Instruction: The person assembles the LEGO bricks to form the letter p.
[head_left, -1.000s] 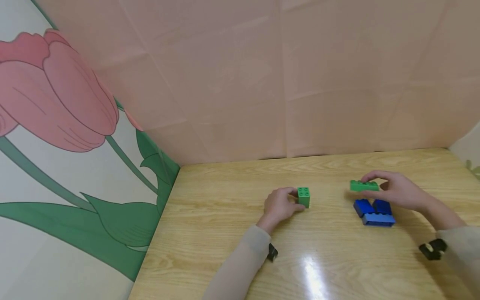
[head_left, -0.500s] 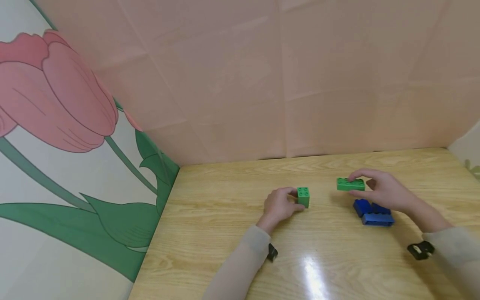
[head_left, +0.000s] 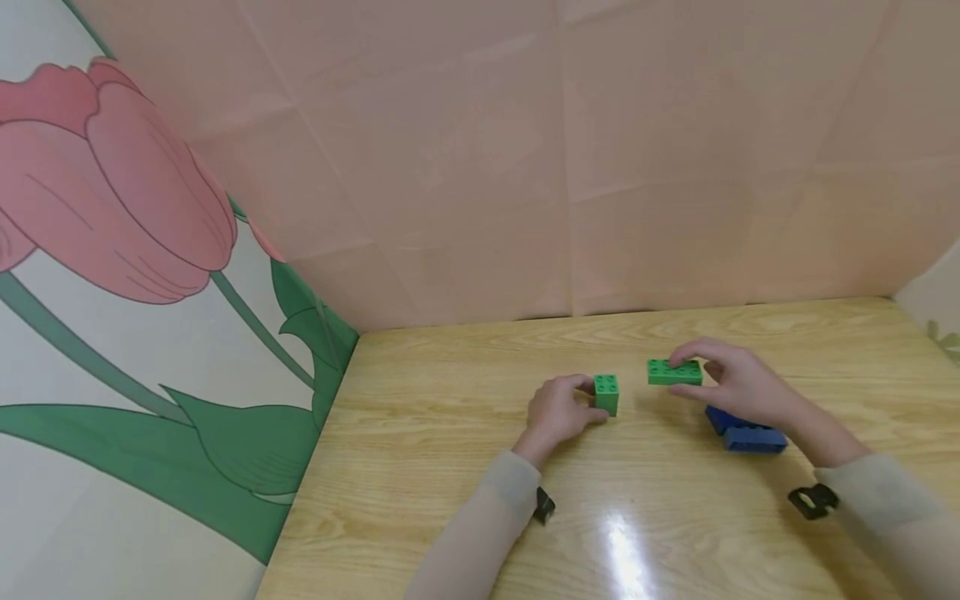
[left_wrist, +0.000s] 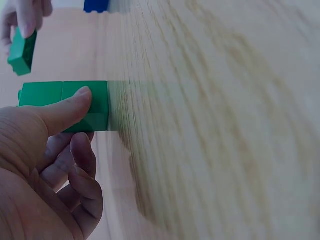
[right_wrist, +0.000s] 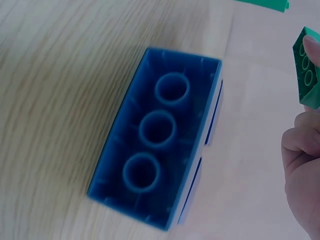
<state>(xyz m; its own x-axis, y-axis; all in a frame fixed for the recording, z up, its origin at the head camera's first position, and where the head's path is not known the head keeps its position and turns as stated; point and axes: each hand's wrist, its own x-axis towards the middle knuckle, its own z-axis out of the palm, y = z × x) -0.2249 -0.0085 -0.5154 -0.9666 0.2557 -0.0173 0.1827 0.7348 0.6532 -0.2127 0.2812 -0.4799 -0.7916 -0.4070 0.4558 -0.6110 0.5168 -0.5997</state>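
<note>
My left hand (head_left: 557, 417) pinches a small green stack of two toy building bricks (left_wrist: 75, 112) that stands on the table, thumb on one side; four studs show on top in the head view. My right hand (head_left: 738, 383) holds a longer green building brick (head_left: 673, 372) by its long sides, above the table and just right of the stack. Its hollow underside with round tubes shows in the right wrist view. Below the right hand lies a blue building brick (right_wrist: 155, 135) on its side, open underside toward me, with darker blue bricks (head_left: 720, 418) behind it, partly hidden by the hand.
The wooden table (head_left: 420, 433) runs back to a pink sheet (head_left: 465, 167) hanging along its far edge. A wall with a tulip picture (head_left: 150, 192) borders the left side. Dark wrist cameras (head_left: 813, 501) sit at both cuffs.
My right hand has moved left with the long green brick, toward the green stack, and now covers more of the blue bricks. The left hand has stayed in place.
</note>
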